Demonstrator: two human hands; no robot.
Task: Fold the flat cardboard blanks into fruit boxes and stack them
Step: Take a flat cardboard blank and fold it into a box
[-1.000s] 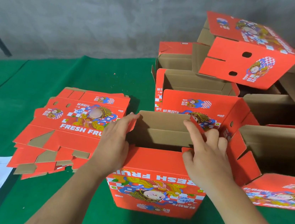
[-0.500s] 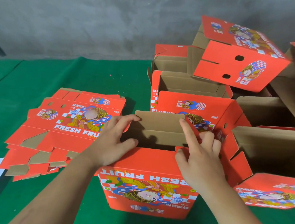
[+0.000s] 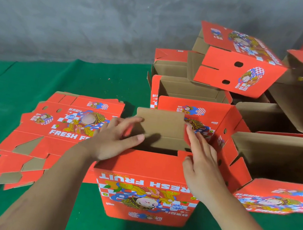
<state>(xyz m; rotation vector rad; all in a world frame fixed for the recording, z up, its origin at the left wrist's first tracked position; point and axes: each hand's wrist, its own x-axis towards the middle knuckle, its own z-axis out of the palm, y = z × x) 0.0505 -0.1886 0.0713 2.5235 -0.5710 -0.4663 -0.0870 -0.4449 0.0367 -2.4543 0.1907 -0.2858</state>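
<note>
Both hands, grip open, press flaps of the hollow box.

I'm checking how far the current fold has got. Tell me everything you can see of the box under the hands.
The box is red printed corrugated cardboard, brown inside, and stands on the green cloth with its print upside down to the camera, reading FRESH FRUIT above a cartoon figure. Its top is open; a brown far flap stands upright. The left hand rests on its left top edge, fingers reaching over the opening. The right hand presses a red side flap at its right edge. Finished boxes stand behind and to its right.
</note>
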